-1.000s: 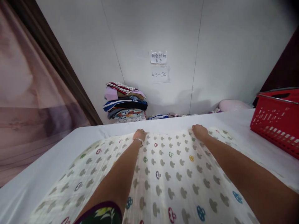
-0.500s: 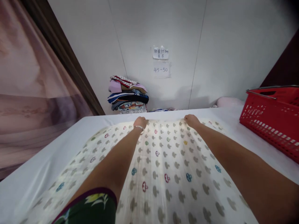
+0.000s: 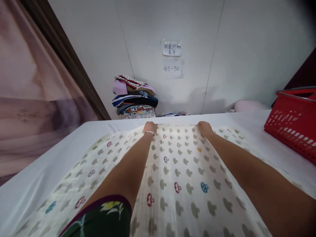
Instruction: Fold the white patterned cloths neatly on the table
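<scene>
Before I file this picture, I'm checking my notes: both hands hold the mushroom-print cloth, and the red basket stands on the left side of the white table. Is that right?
Not quite: the head view shows the red basket on the right side of the white table. The left hand and right hand do hold the mushroom-print cloth.

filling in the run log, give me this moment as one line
left hand: grips far edge of mushroom-print cloth | right hand: grips same edge | cloth: spread on white-covered table | red basket: at right
</scene>
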Demonstrator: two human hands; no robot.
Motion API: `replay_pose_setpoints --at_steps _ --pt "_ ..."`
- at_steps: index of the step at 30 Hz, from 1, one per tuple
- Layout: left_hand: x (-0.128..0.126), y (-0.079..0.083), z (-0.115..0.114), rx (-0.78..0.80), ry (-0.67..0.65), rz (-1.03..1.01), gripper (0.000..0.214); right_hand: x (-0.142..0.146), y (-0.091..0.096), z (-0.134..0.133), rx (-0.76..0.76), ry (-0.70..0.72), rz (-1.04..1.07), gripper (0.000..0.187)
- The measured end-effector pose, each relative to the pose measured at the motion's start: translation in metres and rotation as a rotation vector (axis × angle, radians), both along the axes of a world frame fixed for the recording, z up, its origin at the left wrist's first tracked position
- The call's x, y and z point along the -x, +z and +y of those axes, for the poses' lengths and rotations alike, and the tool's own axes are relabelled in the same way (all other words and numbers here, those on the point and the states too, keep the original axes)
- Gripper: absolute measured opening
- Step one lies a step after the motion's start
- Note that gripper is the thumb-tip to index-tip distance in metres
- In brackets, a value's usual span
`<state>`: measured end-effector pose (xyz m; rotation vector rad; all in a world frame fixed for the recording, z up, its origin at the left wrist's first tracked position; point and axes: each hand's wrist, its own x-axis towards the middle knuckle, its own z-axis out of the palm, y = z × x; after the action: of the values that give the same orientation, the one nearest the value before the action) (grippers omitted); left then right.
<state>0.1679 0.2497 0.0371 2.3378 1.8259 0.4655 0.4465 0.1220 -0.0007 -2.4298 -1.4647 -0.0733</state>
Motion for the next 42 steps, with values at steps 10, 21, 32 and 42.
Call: replay_pose_setpoints --at_steps 10,21,32,42 --pt "-0.009 -0.044 0.025 0.038 -0.018 0.023 0.027 -0.003 -0.021 0.019 0.052 -0.035 -0.038 0.026" --pt "-0.010 -0.052 -0.022 -0.040 -0.421 0.091 0.048 -0.020 -0.020 0.003 0.088 0.103 -0.055 0.032" --pt "0.014 -0.059 -0.072 0.010 -0.507 0.200 0.058 -0.124 -0.003 -0.110 0.055 -0.363 0.006 0.040" --pt "0.017 -0.063 -0.089 -0.019 -0.519 0.287 0.059 -0.130 -0.012 -0.110 0.096 -0.489 0.057 0.025"
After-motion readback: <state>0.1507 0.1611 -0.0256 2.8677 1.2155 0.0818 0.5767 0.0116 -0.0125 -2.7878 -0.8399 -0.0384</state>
